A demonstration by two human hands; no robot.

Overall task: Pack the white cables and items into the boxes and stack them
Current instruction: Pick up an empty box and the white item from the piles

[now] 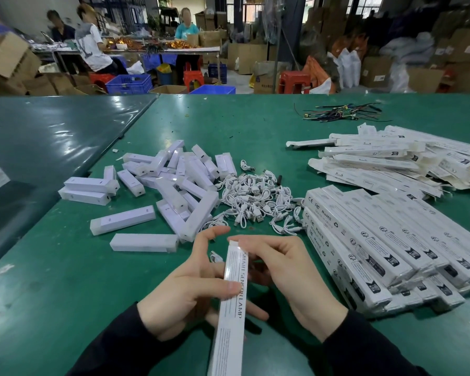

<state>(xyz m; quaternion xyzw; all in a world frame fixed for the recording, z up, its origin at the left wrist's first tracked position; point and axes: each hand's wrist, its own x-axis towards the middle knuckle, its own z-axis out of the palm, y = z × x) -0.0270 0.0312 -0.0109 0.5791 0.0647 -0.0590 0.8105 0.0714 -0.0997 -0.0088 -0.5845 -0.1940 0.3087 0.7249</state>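
- A long, slim white cardboard box [229,302] printed "SMART SENSOR LAMP" in dark letters down one face sits at 6 o'clock, running from the bottom edge up to the middle, its far end flap raised.
- The left hand [190,289] has its grip closed on the box: thumb pressed across the printed face, fingers curled behind it, forefinger lifted free.
- The right hand [285,270] holds the box's far end, fingers curled round the top near the flap. Both wrists wear dark sleeves.
- A small coiled white cable [216,257] shows between the two hands, just left of the box; whether a finger holds it cannot be told.
- At 12 o'clock from the hands lies a tangled heap of short white USB cables [258,199], touching a loose pile of white rectangular plastic lamp bodies [174,183] at 11 o'clock.
- At 3 o'clock, neat stacked rows of packed white printed boxes [377,245] lie just beside the right hand.
- At 2 o'clock, a scattered pile of flat unfolded white cartons [391,161] reaches the right edge.
- A bundle of thin coloured wires [342,112] rests far off at 1 o'clock.
- The green-covered bench [52,280] is bare at 8 o'clock and between the hands and the heaps; a seam at 10 o'clock meets a darker bench [52,137].
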